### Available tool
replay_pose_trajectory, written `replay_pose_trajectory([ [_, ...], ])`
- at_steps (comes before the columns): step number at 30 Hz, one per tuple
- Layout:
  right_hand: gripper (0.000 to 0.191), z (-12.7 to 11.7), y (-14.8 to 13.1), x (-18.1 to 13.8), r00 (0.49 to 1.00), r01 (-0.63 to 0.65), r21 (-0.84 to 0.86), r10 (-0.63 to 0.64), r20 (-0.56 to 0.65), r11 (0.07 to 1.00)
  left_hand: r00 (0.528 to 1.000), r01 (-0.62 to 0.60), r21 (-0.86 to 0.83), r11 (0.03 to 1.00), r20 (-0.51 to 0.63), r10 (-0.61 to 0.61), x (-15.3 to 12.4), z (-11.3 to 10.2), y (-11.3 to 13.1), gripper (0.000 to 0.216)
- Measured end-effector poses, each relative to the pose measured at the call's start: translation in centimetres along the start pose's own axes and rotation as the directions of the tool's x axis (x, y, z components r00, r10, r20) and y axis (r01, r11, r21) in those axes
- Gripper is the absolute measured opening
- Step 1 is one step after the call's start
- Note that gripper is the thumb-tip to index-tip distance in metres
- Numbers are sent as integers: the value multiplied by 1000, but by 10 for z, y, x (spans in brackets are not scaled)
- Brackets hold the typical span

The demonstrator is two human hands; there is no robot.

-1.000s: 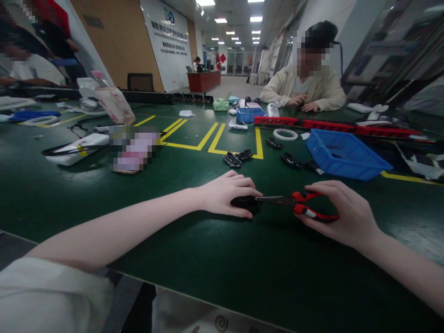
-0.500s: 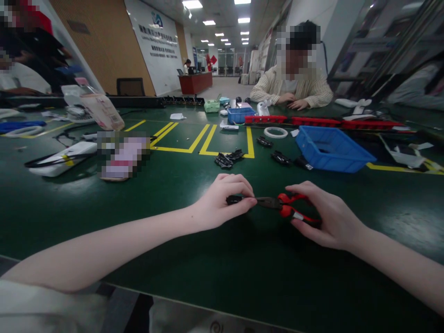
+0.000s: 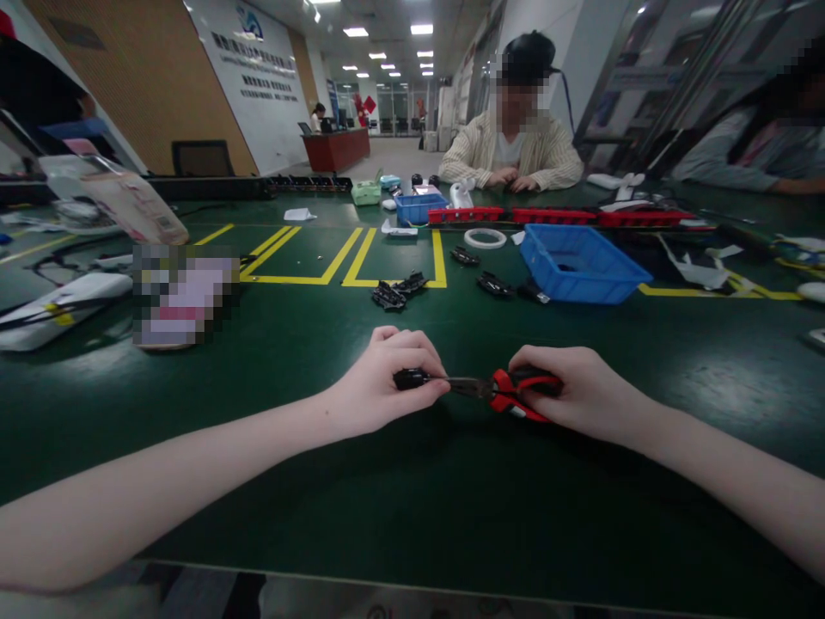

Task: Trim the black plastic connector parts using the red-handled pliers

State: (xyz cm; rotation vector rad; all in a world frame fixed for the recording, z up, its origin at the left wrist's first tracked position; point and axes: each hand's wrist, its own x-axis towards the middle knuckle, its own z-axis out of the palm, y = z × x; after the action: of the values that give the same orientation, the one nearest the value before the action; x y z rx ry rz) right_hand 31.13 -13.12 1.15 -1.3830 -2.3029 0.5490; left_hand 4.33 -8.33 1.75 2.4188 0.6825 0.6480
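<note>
Head view: left hand [image 3: 377, 383] curls shut around a small black part [image 3: 411, 378], pinched low over the green table [image 3: 451, 516]; right hand [image 3: 580, 395] is closed on red-handled pliers [image 3: 509, 394], whose nose meets the part (the bite itself is hidden). A steady pinch and straight, gentle squeeze seem wise; more black parts [image 3: 390, 295] lie beyond.

Our left arm lay in from eight o'clock, left hand [image 3: 380, 378] curled, fingertips pinched toward three. Our right arm lay in from four, right hand [image 3: 577, 391] clenched, knuckles facing nine.
</note>
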Motion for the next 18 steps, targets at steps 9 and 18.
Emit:
replay_pose_trajectory([
  [9, 33, -1, 5, 3, 969, 104, -438, -190, -156, 893, 999, -50, 115, 992, 22, 48, -2, 3, 0, 13],
  [18, 57, -5, -7, -7, 963, 215, -410, -262, -61, 886, 985, -136, 230, 964, -72, 157, -3, 3, -5, 19],
])
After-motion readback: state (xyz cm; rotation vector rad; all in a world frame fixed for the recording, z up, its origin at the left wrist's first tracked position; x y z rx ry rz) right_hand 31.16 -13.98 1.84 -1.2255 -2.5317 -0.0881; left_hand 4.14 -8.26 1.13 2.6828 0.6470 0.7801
